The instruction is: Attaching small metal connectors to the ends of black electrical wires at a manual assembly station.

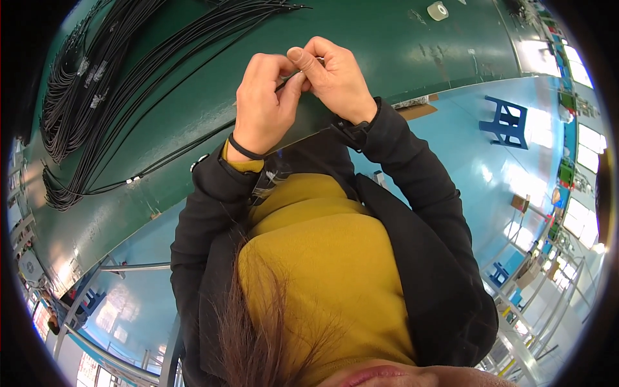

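Both hands meet over the front edge of the green table. Thin black cable runs from the left side of the table into my left hand, whose fingers and thumb pinch it near its end. My right hand is closed at the same spot, thumb and fingers pressed together on the cable's end. The tip itself is mostly hidden by the fingers. A small white tag or tape piece sits on the cable farther left.
Large looped bundles of black cable lie on the table's left, some bound with clear tape. A roll of pale tape rests at the far right. Cardboard shows by the table's edge. A blue stool stands on the blue floor at right.
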The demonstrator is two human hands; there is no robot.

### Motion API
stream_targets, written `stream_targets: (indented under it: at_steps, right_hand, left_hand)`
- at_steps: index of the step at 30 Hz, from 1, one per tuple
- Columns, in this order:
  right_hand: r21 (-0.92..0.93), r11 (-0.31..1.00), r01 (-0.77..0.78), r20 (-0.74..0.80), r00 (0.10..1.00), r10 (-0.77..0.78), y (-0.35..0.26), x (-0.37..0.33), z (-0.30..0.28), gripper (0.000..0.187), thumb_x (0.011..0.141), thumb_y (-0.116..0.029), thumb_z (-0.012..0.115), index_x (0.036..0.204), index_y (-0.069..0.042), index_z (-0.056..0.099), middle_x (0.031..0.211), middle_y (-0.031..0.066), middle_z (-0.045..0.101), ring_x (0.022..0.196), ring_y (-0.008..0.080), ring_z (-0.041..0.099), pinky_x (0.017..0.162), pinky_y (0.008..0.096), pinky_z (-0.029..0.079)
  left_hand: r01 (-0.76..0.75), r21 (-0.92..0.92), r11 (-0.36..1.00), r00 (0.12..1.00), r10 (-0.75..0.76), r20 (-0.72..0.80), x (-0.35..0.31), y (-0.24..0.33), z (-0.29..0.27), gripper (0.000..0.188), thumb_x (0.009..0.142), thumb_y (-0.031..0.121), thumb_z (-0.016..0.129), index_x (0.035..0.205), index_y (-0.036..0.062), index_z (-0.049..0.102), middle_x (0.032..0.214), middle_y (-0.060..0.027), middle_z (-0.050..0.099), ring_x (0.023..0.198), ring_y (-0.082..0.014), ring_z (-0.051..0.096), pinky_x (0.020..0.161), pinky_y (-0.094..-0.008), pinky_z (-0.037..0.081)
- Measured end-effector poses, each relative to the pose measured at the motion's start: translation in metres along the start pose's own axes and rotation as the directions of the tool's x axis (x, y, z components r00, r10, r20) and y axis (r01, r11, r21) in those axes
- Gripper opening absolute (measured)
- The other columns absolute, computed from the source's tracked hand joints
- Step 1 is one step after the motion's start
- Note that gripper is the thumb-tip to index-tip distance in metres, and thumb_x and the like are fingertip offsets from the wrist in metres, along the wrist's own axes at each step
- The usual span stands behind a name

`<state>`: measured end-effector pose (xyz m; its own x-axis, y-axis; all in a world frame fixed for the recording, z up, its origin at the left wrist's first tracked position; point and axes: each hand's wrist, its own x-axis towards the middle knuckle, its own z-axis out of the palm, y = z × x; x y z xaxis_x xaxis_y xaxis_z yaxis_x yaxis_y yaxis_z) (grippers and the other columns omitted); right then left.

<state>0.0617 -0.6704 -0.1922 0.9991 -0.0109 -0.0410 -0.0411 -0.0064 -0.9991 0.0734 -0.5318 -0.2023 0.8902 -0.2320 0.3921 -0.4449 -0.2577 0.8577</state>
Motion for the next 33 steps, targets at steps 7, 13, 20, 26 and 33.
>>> stream_targets:
  at_steps: [7, 13, 20, 26, 33]
  right_hand:
    - [0.529, 0.757, -0.384, 0.264, 0.922, 0.283, -0.007, 0.0, -0.021, 0.018, 0.097, -0.018, 0.051, 0.098, 0.0, 0.055, 0.078, 0.0033, 0.058, 0.062, 0.0063, 0.046, 0.048, 0.0186, 0.034]
    - [0.489, 0.802, -0.343, 0.247, 0.936, 0.251, 0.0, -0.004, -0.029, 0.016, 0.098, -0.016, 0.049, 0.103, -0.001, 0.054, 0.082, 0.0054, 0.059, 0.063, 0.0063, 0.045, 0.048, 0.017, 0.034]
    - [0.479, 0.8, -0.361, 0.249, 0.93, 0.271, 0.006, -0.003, -0.029, 0.017, 0.097, -0.02, 0.053, 0.1, -0.003, 0.054, 0.078, 0.0057, 0.059, 0.056, 0.006, 0.044, 0.043, 0.0167, 0.032]
    - [0.475, 0.815, -0.33, 0.157, 0.944, 0.291, 0.004, -0.005, -0.02, 0.018, 0.097, -0.023, 0.053, 0.097, -0.004, 0.054, 0.075, 0.0054, 0.059, 0.051, 0.0055, 0.043, 0.041, 0.0171, 0.03]
    - [0.305, 0.938, -0.164, -0.019, 0.984, 0.178, 0.007, -0.008, -0.006, 0.019, 0.095, -0.024, 0.057, 0.092, -0.005, 0.053, 0.067, 0.0029, 0.057, 0.049, 0.004, 0.04, 0.042, 0.0172, 0.03]
  left_hand:
    - [-0.027, 0.009, 1.0, 1.0, 0.027, -0.006, 0.005, -0.002, -0.01, 0.008, 0.078, 0.002, 0.067, 0.084, 0.0027, 0.062, 0.081, -0.0083, 0.055, 0.065, -0.0184, 0.057, 0.058, -0.0281, 0.048]
    - [-0.03, 0.061, 0.998, 0.999, 0.028, 0.023, 0.004, -0.002, -0.013, 0.011, 0.077, 0.001, 0.068, 0.086, 0.0025, 0.062, 0.081, -0.0082, 0.055, 0.065, -0.0184, 0.057, 0.058, -0.0275, 0.049]
    - [-0.031, 0.045, 0.999, 0.995, 0.026, 0.098, 0.002, -0.001, -0.013, 0.011, 0.076, -0.001, 0.068, 0.084, 0.0031, 0.062, 0.081, -0.0084, 0.055, 0.062, -0.0176, 0.056, 0.053, -0.0265, 0.047]
    - [-0.062, 0.041, 0.997, 0.992, 0.057, 0.113, 0.001, -0.003, -0.011, 0.011, 0.075, -0.002, 0.067, 0.083, 0.0031, 0.062, 0.08, -0.0084, 0.054, 0.061, -0.0177, 0.055, 0.051, -0.0266, 0.046]
    - [-0.11, 0.115, 0.987, 0.99, 0.098, 0.105, 0.001, -0.002, -0.008, 0.011, 0.075, -0.002, 0.066, 0.083, 0.0035, 0.061, 0.081, -0.0096, 0.053, 0.062, -0.0213, 0.056, 0.053, -0.0306, 0.047]
